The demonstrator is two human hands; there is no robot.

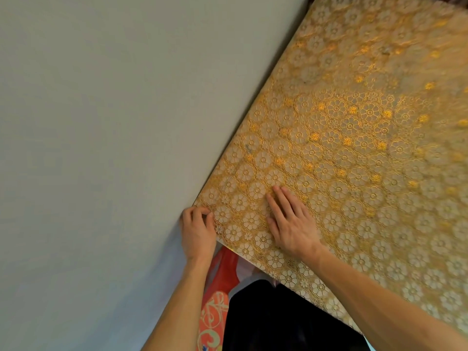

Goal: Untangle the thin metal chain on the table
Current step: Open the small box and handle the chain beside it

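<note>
At about seven o'clock in our view, at the near corner of the table, our left hand (197, 231) sits with its fingers curled and their tips gathered against the thumb, right on the edge of the table cover (354, 122). Whether those fingertips pinch anything, we cannot tell. Just beside it, toward five o'clock, our right hand (291, 224) lies palm down with its fingers (281, 198) straight and close together, pressed flat on the cover and pointing to eleven o'clock.

The cover is a glossy, embossed sheet patterned like lace. Round, pale five-petalled flowers outlined in gold are packed edge to edge, with smaller solid gold daisies between them. It spreads from the hands out to one and three o'clock, where it catches a warm sheen and blurs. Its long edge runs straight from seven o'clock up to one o'clock, flush against a smooth, matte grey-green wall (114, 110) that fills everything from eight to twelve o'clock.

We cannot pick out the chain against the fine gold tracery. If it lies on the cover by our hands, it is lost in the pattern.

Below the table edge at six o'clock hangs a shiny orange-red plastic bag (215, 307) printed with pale curling scrolls, and beside it is a soft black garment (291, 323).
</note>
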